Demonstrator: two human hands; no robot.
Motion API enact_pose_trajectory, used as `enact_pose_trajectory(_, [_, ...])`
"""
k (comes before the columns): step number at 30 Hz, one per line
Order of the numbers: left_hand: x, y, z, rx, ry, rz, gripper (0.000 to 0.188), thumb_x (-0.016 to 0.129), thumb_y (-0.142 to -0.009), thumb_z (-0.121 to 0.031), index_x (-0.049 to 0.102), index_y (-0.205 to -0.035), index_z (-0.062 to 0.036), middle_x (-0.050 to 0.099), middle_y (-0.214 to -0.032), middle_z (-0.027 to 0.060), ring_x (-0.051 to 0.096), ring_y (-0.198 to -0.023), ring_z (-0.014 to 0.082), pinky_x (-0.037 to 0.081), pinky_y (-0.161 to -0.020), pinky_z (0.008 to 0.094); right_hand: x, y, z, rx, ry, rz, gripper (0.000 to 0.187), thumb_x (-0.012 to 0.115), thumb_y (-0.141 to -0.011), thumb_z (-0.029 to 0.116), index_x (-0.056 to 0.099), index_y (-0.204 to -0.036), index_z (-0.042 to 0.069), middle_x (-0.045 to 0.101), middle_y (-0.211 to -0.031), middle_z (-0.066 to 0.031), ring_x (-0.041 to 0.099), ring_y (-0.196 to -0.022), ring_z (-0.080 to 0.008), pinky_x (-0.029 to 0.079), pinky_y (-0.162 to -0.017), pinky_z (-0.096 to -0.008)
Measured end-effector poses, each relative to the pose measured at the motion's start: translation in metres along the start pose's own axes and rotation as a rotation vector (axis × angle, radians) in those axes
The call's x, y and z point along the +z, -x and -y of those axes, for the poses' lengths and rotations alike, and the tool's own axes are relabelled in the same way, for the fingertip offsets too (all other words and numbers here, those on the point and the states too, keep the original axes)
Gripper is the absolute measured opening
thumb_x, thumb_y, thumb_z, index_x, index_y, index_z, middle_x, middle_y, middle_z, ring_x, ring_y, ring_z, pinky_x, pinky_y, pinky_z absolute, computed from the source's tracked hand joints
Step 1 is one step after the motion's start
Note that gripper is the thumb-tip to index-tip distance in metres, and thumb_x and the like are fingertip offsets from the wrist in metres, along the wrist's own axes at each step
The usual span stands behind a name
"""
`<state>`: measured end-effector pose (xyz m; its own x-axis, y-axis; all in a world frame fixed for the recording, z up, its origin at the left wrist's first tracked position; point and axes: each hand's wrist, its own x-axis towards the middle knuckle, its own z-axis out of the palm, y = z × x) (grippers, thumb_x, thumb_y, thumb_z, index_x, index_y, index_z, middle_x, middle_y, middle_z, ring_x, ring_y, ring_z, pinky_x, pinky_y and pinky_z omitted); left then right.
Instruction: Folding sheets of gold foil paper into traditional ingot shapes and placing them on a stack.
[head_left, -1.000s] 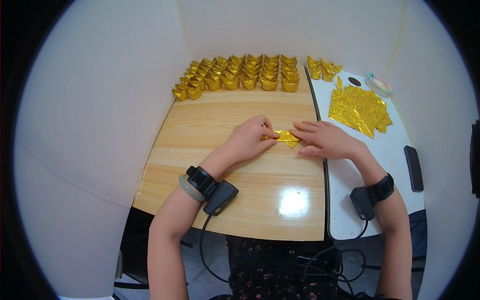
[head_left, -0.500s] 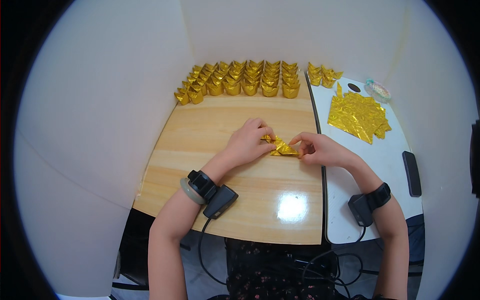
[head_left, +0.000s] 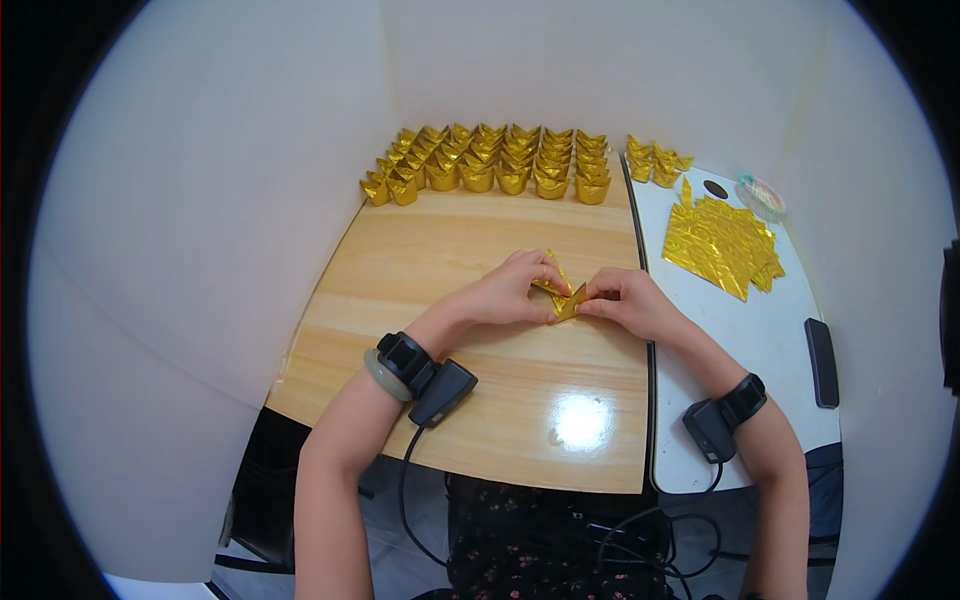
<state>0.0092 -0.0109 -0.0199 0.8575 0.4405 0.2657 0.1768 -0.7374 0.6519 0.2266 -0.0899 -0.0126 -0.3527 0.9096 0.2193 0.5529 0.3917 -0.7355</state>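
Note:
A small piece of gold foil paper (head_left: pixel 562 296), partly folded, is held between both hands just above the wooden table (head_left: pixel 440 270). My left hand (head_left: pixel 512 290) pinches its left side with the fingertips. My right hand (head_left: pixel 625 300) grips its right corner. Both wrists carry black strapped devices with cables.
Rows of several folded gold paper ingots (head_left: pixel 490 165) line the far edge of the table. A loose stack of gold foil sheets (head_left: pixel 722 243) lies on the white side table (head_left: pixel 770 340), with more ingots (head_left: pixel 655 163) behind it, a roll of tape (head_left: pixel 762 193) and a dark phone (head_left: pixel 821 362). White walls enclose the desk.
The gold paper went from pressed flat on the table to lifted and folded up between both hands. The hands drew closer together and slightly toward me.

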Motion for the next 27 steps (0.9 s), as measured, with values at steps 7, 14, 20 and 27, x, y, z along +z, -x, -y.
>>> enact_pose_trajectory(7, [-0.003,0.001,0.003,-0.017,0.000,0.022,0.047,0.070,-0.070,-0.013,0.057,-0.115,-0.0080,0.052,-0.109,0.0092,0.045,-0.107,0.0252,0.034,-0.096,0.0338,0.005,-0.005,0.008,0.210,-0.087,-0.059,0.019,0.069,-0.078,0.006,0.059,-0.092,0.000,0.059,-0.073,-0.0010,0.054,-0.066,-0.0064,0.045,-0.060,-0.0204])
enact_pose_trajectory(14, [-0.003,-0.008,-0.002,-0.093,0.134,-0.021,0.042,0.062,-0.081,-0.011,0.056,-0.122,-0.0099,0.057,-0.098,0.0088,0.052,-0.094,0.0190,0.041,-0.083,0.0289,0.007,-0.006,0.008,0.206,-0.074,-0.071,0.023,0.068,-0.077,0.004,0.055,-0.095,0.000,0.057,-0.071,-0.0004,0.053,-0.065,-0.0059,0.044,-0.059,-0.0205])
enact_pose_trajectory(20, [0.002,-0.010,-0.005,-0.159,-0.045,-0.143,0.018,0.065,-0.080,-0.014,0.071,-0.097,-0.0121,0.060,-0.083,0.0062,0.057,-0.081,0.0184,0.044,-0.072,0.0278,0.010,-0.006,0.006,0.165,-0.047,-0.099,0.020,0.068,-0.076,0.010,0.060,-0.089,-0.001,0.061,-0.069,-0.0059,0.057,-0.063,-0.0118,0.046,-0.058,-0.0258])
enact_pose_trajectory(27, [0.003,-0.008,-0.010,-0.298,-0.218,-0.227,0.015,0.070,-0.074,-0.019,0.073,-0.088,-0.0134,0.060,-0.079,0.0053,0.059,-0.078,0.0213,0.046,-0.069,0.0305,0.009,-0.006,0.008,0.055,0.090,-0.155,0.012,0.063,-0.077,0.010,0.064,-0.086,0.003,0.061,-0.077,-0.0095,0.060,-0.068,-0.0196,0.048,-0.063,-0.0305])
